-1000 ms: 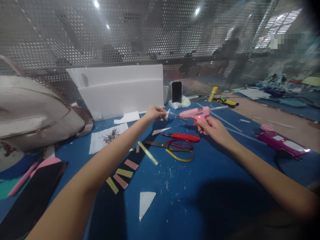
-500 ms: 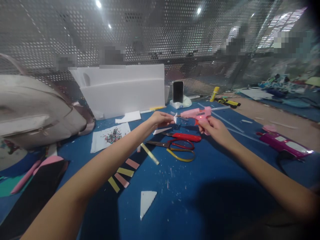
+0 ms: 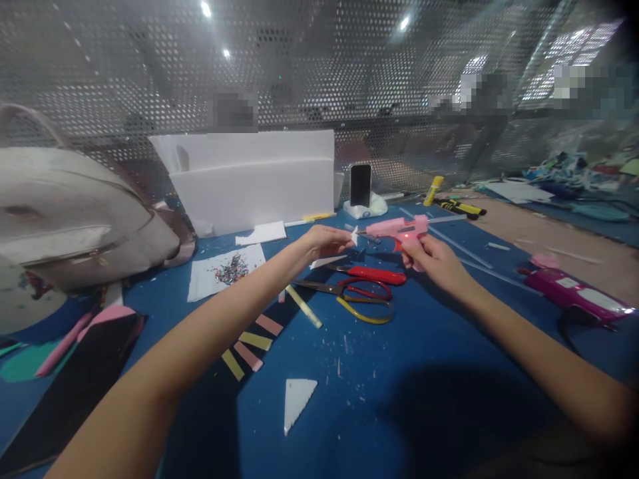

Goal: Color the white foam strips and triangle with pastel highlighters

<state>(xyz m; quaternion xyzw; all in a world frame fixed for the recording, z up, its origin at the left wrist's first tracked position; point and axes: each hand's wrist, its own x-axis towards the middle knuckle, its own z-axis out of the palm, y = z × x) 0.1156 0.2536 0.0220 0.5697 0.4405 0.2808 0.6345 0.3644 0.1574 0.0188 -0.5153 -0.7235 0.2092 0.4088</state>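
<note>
Your left hand [image 3: 329,241] pinches a small, thin white scrap [image 3: 355,235] between its fingertips, raised above the blue tabletop [image 3: 349,412]. Your right hand [image 3: 424,254] is wrapped around the handle of a glossy pink plastic glue gun [image 3: 399,228], whose narrow metal nozzle points at the scrap; whether the two touch, you cannot tell from here. A clear, rod-shaped glue stick [image 3: 452,218] juts from the gun's back end.

Just below your hands lie a tool with a smooth red handle [image 3: 377,275] and metal scissors [image 3: 332,289] with rounded loops, one red, one yellow. Nearer you is a flat white triangle [image 3: 298,399] with one ragged edge. Flat pink strips [image 3: 269,324] and yellow strips [image 3: 255,340] fan out beside your left forearm, and beyond it a white sheet [image 3: 200,283] bears a grainy heap of multicoloured glitter [image 3: 232,269].
</note>
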